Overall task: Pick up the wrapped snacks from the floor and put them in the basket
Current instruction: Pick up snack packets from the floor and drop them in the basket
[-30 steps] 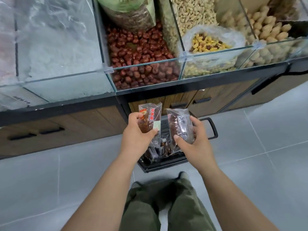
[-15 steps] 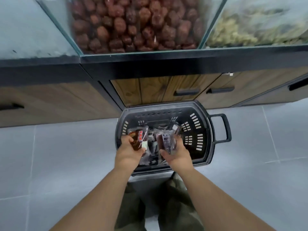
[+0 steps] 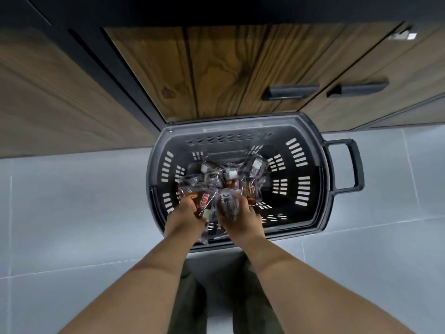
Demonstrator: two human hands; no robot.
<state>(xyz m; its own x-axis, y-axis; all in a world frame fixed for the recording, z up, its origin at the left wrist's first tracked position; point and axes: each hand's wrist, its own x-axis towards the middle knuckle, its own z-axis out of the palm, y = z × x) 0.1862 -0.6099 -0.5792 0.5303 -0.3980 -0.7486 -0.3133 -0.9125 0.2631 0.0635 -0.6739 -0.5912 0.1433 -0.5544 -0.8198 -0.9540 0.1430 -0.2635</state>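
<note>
**Both hands down in the basket**

The left hand [image 3: 185,216] is gripping a red-label snack [image 3: 202,204], fingers curled round it. The right hand [image 3: 242,221] is clutching a dark snack [image 3: 227,206] the same way. Both packets are hanging inside the basket [image 3: 325,169], just over the pile [image 3: 231,179] lying in it. The basket is sitting on the floor [image 3: 72,201] by the cabinet [image 3: 216,68].
</note>
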